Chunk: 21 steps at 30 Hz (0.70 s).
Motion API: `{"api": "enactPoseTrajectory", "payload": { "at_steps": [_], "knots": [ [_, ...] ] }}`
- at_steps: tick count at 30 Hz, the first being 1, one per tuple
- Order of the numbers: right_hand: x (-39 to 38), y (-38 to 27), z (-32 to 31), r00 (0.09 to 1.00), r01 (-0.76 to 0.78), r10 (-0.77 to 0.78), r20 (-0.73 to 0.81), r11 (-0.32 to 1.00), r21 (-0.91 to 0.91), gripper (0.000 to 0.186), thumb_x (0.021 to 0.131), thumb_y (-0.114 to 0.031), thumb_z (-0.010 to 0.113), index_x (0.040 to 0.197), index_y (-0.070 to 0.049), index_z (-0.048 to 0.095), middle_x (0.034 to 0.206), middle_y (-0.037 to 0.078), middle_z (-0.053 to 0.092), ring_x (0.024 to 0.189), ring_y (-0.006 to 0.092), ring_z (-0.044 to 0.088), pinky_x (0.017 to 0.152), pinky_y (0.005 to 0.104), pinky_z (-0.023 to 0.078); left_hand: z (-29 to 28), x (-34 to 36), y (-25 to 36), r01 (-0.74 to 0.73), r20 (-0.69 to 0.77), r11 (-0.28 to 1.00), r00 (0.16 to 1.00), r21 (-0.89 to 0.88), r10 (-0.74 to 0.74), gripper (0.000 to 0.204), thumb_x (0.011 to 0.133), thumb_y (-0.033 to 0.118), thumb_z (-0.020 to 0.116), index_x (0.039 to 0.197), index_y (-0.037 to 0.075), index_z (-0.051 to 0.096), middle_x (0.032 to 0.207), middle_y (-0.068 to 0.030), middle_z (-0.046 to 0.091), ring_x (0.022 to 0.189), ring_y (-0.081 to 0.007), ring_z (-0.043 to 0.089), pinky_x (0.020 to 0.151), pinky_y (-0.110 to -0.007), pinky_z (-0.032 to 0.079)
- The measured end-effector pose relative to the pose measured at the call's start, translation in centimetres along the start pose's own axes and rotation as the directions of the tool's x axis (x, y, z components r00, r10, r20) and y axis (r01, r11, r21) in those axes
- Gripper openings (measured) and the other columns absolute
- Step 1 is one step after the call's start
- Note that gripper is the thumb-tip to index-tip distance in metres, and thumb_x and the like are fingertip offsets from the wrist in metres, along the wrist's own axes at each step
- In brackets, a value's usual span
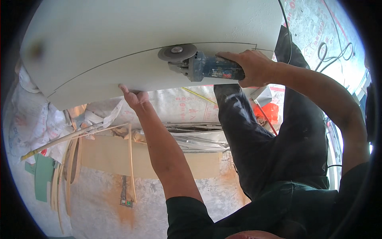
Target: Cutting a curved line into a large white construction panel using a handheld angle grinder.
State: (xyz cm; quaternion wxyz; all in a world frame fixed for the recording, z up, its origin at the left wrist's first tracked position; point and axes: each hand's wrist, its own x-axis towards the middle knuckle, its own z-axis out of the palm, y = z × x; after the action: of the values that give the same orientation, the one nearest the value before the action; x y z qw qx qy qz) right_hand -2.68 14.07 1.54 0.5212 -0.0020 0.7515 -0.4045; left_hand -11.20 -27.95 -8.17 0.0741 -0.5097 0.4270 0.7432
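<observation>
A large pale board (131,28) fills the upper part of the view, with a dark curved line (112,60) drawn across it. Wrapped round the rear body of a blue angle grinder (213,67) is my right hand (256,65), closed on it. The grinder's round disc (187,54) lies over the right part of the curved line; whether it touches the board cannot be told. My left hand (137,97) grips the board's near edge, thumb on top and fingers hidden underneath.
A dark cable (289,44) hangs down past the board's right end, and looped cord (334,55) lies at the right. Wooden strips (59,187), green board pieces (43,179) and crumpled white sheeting (34,115) are at the left. Behind my legs is an orange thing (271,112).
</observation>
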Motion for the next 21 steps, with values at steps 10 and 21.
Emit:
{"api": "enactPoseTrajectory", "payload": {
  "at_steps": [10, 21],
  "knots": [
    [-0.8, 0.4, -0.5, 1.000, -0.018, 0.018, 0.007, 1.000, -0.014, 0.093, 0.063, -0.009, 0.080, 0.147, -0.011, 0.040, 0.108, 0.020, 0.069, 0.096, 0.0348, 0.069, 0.089, 0.0423, 0.054, -0.1, 0.2, 0.2, -0.002, 0.037, 1.000, 0.999, 0.013, 0.001, 0.060, 0.090, 0.042, 0.069, 0.136, 0.007, 0.052, 0.138, -0.0060, 0.055, 0.126, -0.0283, 0.049, 0.110, -0.047, 0.037],
    [-1.9, 1.7, -0.5, 0.997, 0.042, -0.044, -0.058, 0.998, -0.037, 0.093, 0.061, -0.010, 0.083, 0.144, -0.010, 0.042, 0.108, 0.019, 0.069, 0.097, 0.0350, 0.069, 0.090, 0.0419, 0.054, -0.3, 0.3, 0.1, -0.009, 0.099, 1.000, 0.995, 0.012, 0.007, 0.063, 0.082, 0.036, 0.078, 0.134, 0.009, 0.054, 0.136, -0.0047, 0.057, 0.126, -0.0289, 0.050, 0.108, -0.048, 0.039]
  ]
}}
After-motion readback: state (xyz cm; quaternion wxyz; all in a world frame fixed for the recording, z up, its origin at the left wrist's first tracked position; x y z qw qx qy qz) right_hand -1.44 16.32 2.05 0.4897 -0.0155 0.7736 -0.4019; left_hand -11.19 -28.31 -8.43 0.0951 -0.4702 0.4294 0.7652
